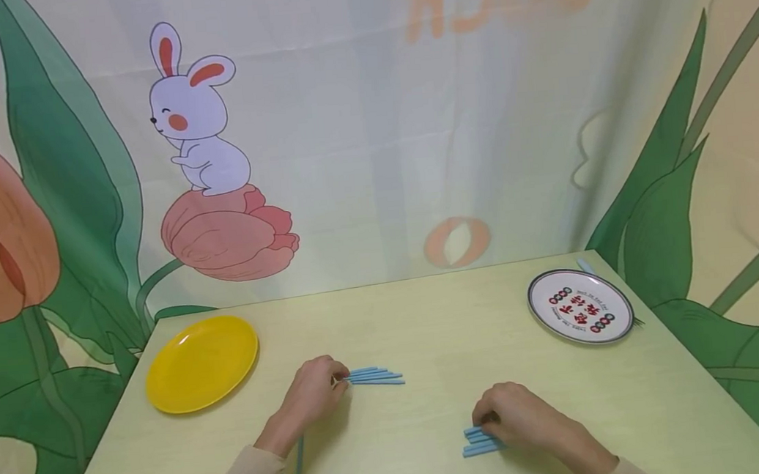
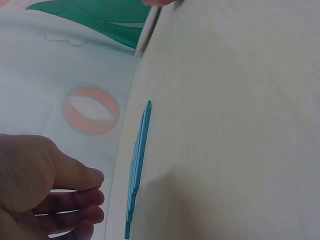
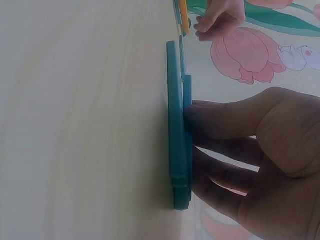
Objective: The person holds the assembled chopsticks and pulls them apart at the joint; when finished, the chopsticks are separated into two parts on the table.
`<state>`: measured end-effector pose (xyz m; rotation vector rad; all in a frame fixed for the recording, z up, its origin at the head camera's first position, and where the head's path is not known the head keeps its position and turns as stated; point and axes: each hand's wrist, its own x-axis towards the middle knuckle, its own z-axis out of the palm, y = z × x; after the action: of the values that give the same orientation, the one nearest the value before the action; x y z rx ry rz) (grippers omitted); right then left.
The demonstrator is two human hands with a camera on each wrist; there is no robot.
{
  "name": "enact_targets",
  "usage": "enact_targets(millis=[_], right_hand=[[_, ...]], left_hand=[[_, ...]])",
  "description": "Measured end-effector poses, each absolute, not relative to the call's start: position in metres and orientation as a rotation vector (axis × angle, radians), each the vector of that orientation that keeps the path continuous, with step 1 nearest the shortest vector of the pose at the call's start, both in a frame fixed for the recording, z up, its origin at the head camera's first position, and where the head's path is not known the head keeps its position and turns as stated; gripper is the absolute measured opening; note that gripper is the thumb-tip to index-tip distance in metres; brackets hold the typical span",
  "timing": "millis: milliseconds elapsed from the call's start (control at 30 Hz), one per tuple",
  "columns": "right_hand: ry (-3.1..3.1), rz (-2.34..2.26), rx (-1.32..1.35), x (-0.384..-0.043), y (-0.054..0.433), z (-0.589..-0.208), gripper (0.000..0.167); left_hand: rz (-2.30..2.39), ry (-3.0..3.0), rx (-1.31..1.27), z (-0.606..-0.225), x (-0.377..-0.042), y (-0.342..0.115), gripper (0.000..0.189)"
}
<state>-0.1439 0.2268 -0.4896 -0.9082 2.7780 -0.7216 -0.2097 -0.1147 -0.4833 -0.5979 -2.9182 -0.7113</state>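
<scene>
My left hand (image 1: 317,388) is at the left ends of several thin blue sticks (image 1: 379,376), which lie side by side with staggered ends. In the left wrist view, the thumb and fingertips (image 2: 95,180) are bent loosely toward each other beside the sticks (image 2: 137,165), with nothing between them. Nearer the front, my right hand (image 1: 521,418) reaches down over a second group of blue sticks (image 1: 479,447), thicker and shorter. Seen from the right wrist, the thumb and fingers pinch the upper stick (image 3: 188,90) of this group, beside a longer one (image 3: 175,120).
A yellow plate (image 1: 203,363) lies at the back left. At the back right, a white plate (image 1: 579,307) with a dark rim and red print partly covers a light blue object (image 1: 585,265). Another thin blue stick (image 1: 299,463) shows beside the left forearm. A printed curtain (image 1: 372,135) hangs behind the table.
</scene>
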Motion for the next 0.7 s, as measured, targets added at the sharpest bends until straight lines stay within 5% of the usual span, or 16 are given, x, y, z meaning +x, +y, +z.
enact_targets(millis=[700], right_hand=[[2.78, -0.742, -0.85, -0.143, 0.227, -0.493, 0.011]], left_hand=[[-0.702, -2.898, -0.438, -0.484, -0.161, -0.143, 0.011]])
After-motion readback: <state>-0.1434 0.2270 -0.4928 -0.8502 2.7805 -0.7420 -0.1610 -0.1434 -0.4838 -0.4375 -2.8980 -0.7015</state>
